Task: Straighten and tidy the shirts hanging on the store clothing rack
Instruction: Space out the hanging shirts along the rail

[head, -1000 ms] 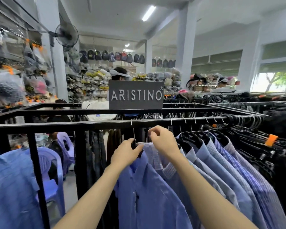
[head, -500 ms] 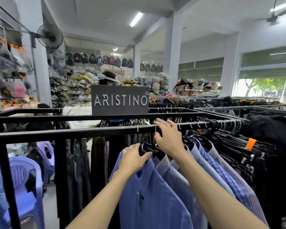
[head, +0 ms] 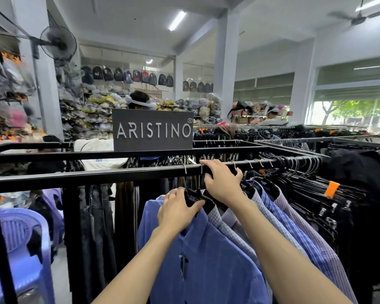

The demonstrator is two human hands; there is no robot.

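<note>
A black metal rack rail (head: pixel 110 175) runs across the view with several blue and checked shirts hanging from it on black hangers. My left hand (head: pixel 177 209) grips the black hanger (head: pixel 193 199) at the collar of the nearest solid blue shirt (head: pixel 206 260). My right hand (head: pixel 223 183) reaches up to the rail, its fingers curled over the hanger hooks (head: pixel 201 170) just behind that shirt. To the right hang a checked shirt (head: pixel 233 229) and striped blue shirts (head: pixel 294 233).
A grey ARISTINO sign (head: pixel 153 129) stands on the rack's far bar. Dark trousers (head: pixel 94 227) hang left of the shirts, black garments (head: pixel 338 205) crowd the right. A purple plastic chair (head: pixel 22 244) sits at lower left. A person (head: pixel 138 102) stands behind the sign.
My right hand has risen from the shirt collars to the rail and hanger hooks. My left hand keeps its hold on the front hanger. The view has shifted right.
</note>
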